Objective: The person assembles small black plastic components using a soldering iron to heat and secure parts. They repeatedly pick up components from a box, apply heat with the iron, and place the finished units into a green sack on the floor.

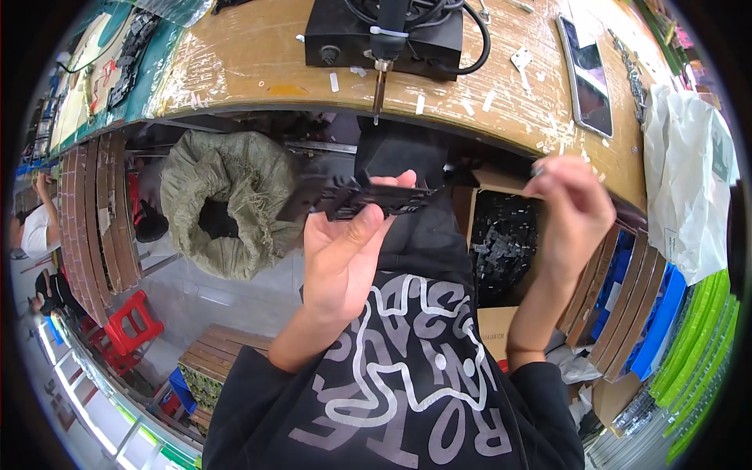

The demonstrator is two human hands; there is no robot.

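Observation:
My left hand (345, 251) is closed around black plastic parts (384, 200), thin and slotted, held in front of my chest below the table edge. The thumb presses on their near side and fingertips show behind. How many pieces are in the grip, I cannot tell. The parts' left end is smeared by motion. My right hand (576, 200) is raised apart from them, beside the table edge at the right. Its thumb and fingers are pinched together; a tiny greyish spot shows at the tips, too small to name. Below that hand stands a cardboard box (505, 243) holding many small black pieces.
A soldering-iron-like tool (380, 82) points down over the table edge, before a black metal box (329, 51) with cables. A phone (591, 86) and white scraps lie on the wooden table (258, 55). An open woven sack (227, 157) stands at the left; a white bag (685, 172) hangs at the right.

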